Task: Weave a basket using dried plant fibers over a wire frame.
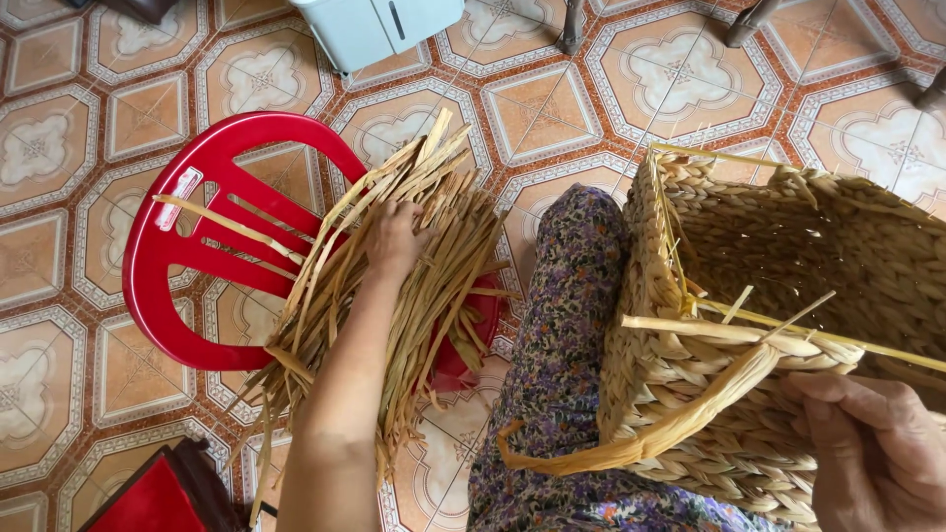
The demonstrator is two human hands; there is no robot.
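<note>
Straw bundle (pixel 394 296) under left hand (pixel 394 236) runs upper-right to lower-left.

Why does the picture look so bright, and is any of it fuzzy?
Head view: soft, even light, with only faint shadows under the red chair and straw; a slight sheen on the floor tiles; the left hand and basket look sharp; the right hand at the edge is cut off; tile lines bend slightly near the corners.

The woven straw basket (pixel 788 296) runs off the right edge — its far side unseen. The left hand (pixel 394 236) has fingertips buried among dried straw strips (pixel 414 266); the right hand (pixel 877 448) is cropped at the corner.
</note>
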